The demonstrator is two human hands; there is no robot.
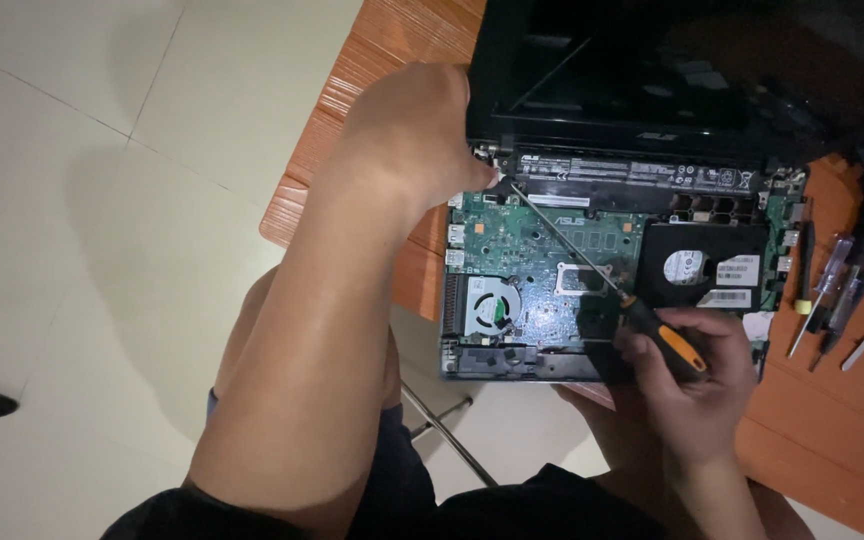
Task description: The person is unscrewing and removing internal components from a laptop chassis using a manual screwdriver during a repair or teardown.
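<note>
orange table [812, 440]: one opened laptop [592, 250], one screwdriver [652, 335], two hands [692, 385].

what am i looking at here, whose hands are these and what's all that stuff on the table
This is one view from a camera worn on a person's head, looking down at their own two bare hands. On an orange-brown table lies an opened laptop, its green circuit board, fan and drive exposed. The right hand grips a screwdriver with an orange and black handle; its tip reaches the hinge corner. The left hand rests at that same corner. More hand tools lie to the right.
</note>
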